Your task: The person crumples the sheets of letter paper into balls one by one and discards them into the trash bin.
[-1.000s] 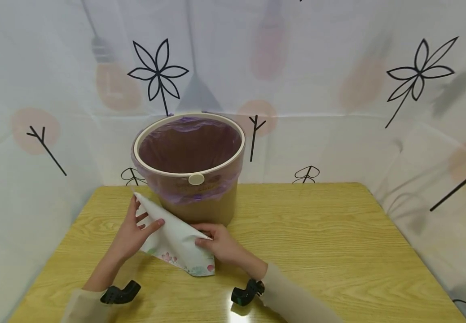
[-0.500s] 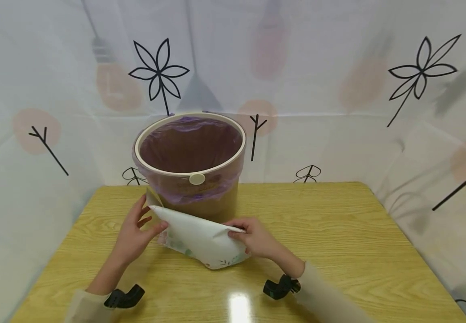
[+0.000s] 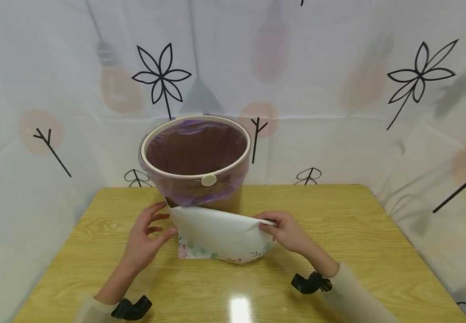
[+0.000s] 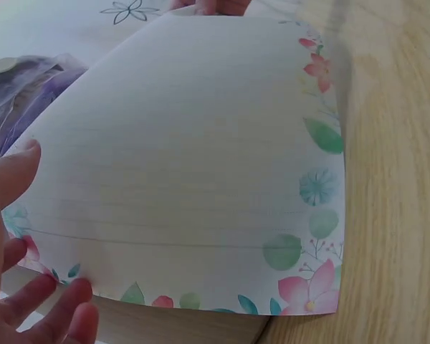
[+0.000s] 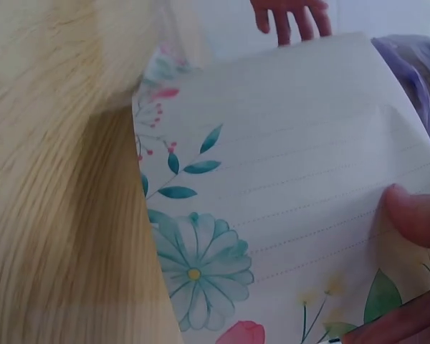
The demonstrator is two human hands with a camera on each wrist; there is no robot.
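A sheet of lined letter paper [image 3: 221,233] with a printed flower border stands tilted and bowed in front of the bin. My right hand [image 3: 287,231] pinches its right side, the thumb on the near face and the fingers behind. At the opposite side is my left hand [image 3: 144,240], fingers spread and loosely bent around the sheet's left edge; whether they touch it I cannot tell. In the left wrist view the paper [image 4: 179,158] shows its faint ruled lines. The right wrist view has the right thumb [image 5: 416,218] lying on the sheet.
A beige bin [image 3: 229,204] lined with a purple plastic bag [image 3: 184,190] stands behind the paper, and its lower part is partly hidden. The wooden table [image 3: 330,224] ends at a white patterned cloth [image 3: 318,89] behind and at the sides.
My right hand has moved to the right and slightly up with the paper. The sheet has swung rightward and its top edge is flatter. My left hand has shifted slightly right, its fingers off the paper's corner.
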